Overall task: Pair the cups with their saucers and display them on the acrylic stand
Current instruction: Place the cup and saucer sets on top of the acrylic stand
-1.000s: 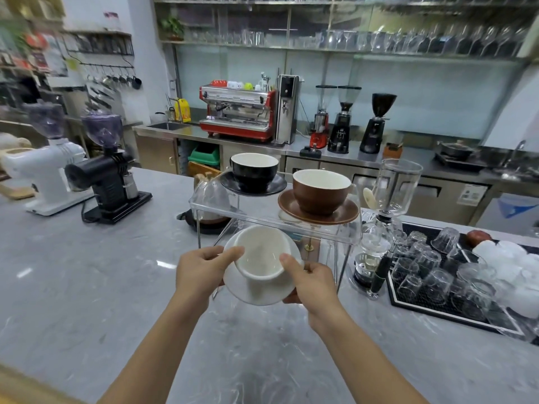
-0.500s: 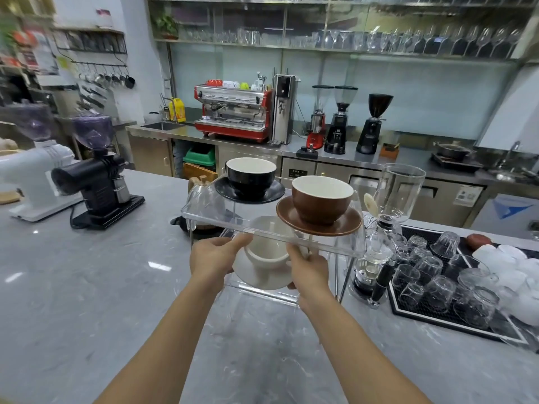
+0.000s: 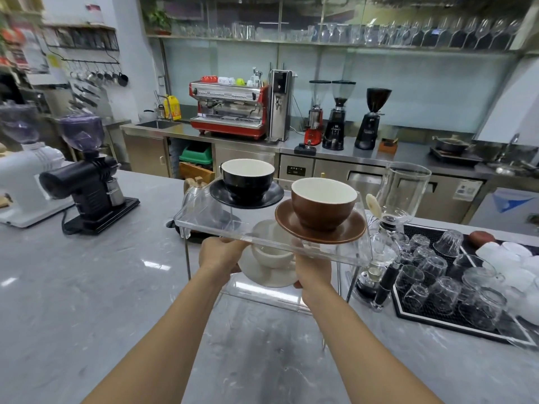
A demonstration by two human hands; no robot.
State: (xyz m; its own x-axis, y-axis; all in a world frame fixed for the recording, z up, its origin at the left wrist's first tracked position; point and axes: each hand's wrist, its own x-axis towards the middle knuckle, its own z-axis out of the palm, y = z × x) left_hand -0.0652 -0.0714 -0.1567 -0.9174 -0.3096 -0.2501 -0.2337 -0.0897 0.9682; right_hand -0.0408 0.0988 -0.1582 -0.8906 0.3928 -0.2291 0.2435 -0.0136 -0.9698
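A clear acrylic stand [image 3: 204, 225] sits on the grey counter. On its top shelf a black cup [image 3: 247, 179] rests on a black saucer [image 3: 271, 196], and a brown cup [image 3: 323, 204] on a brown saucer [image 3: 347, 231]. Under that shelf a white cup [image 3: 272, 253] sits on a white saucer [image 3: 268, 277]. My left hand [image 3: 220, 256] grips the white saucer's left edge and my right hand [image 3: 313, 271] grips its right edge. The top shelf hides part of the white cup.
A black coffee grinder [image 3: 90, 182] and a white grinder [image 3: 23, 176] stand at the left. A glass siphon brewer [image 3: 390, 217] stands just right of the stand. A black mat [image 3: 408, 313] with several upturned glasses lies at the right.
Both hands have carried the white cup and saucer forward, from in front of the stand to under its top shelf.
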